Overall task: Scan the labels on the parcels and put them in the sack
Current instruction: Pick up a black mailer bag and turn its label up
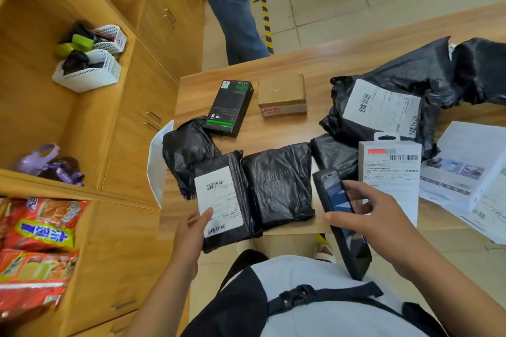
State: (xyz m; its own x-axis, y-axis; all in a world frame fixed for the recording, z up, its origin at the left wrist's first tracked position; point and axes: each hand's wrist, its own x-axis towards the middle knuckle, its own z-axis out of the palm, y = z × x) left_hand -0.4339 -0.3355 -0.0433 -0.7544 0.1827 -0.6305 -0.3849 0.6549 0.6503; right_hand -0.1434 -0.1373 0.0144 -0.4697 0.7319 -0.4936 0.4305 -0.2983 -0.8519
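My left hand (191,230) grips the near edge of a flat black parcel (238,172) with a white barcode label (219,200), thumb on the label, at the table's front edge. My right hand (375,216) holds a dark handheld scanner (342,224), its screen facing up, just right of that parcel. More black bagged parcels lie around: one beside it (278,183), one at the left edge (186,148), a large labelled one (383,109) at the right. A white sack (156,164) hangs off the table's left side.
On the wooden table (273,63) lie a black product box (230,107), a small cardboard box (282,94), a white labelled box (390,172) and white packages (471,172) at the right. A person in jeans (230,8) stands beyond the table. Wooden cabinets with baskets (90,68) are left.
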